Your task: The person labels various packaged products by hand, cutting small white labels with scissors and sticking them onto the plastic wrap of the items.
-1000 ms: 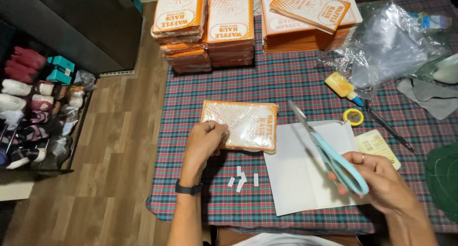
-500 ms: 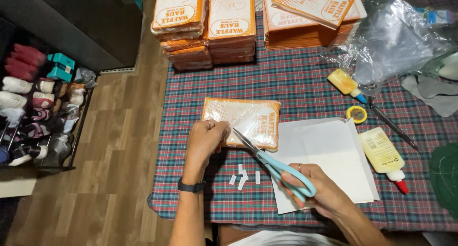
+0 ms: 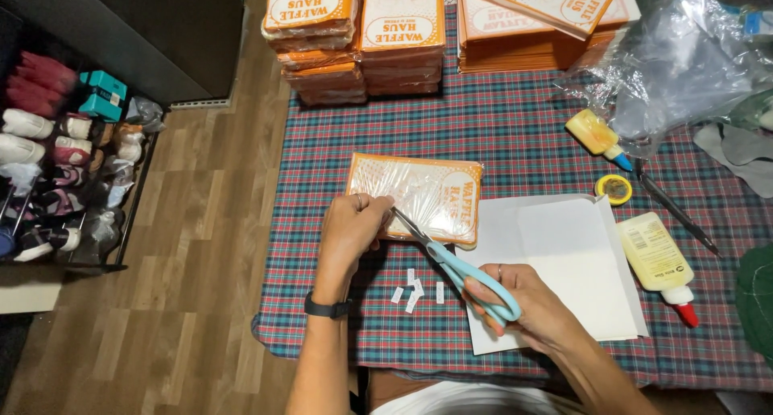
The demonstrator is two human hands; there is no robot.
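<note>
My left hand (image 3: 350, 231) presses on the near left corner of a plastic-wrapped orange and white packet (image 3: 423, 194) lying on the plaid tablecloth (image 3: 515, 133). My right hand (image 3: 527, 304) holds light blue scissors (image 3: 459, 266) by the handles. Their blades point up and left, with the tips at the packet's near edge beside my left fingers. Several small white paper scraps (image 3: 417, 290) lie just below the packet. A black band sits on my left wrist.
White paper sheets (image 3: 568, 262) lie under my right hand. Right of them are a glue bottle with a red cap (image 3: 659, 264), a yellow tape roll (image 3: 614, 189), a second glue bottle (image 3: 597, 133), a dark pen (image 3: 675, 210) and a clear plastic bag (image 3: 684, 61). Stacks of orange packets (image 3: 362, 37) line the far edge. A shoe rack (image 3: 56, 181) stands left.
My right hand swung the scissors from over the white paper leftward, bringing the blade tips to the packet's near edge. My left hand stayed on the packet.
</note>
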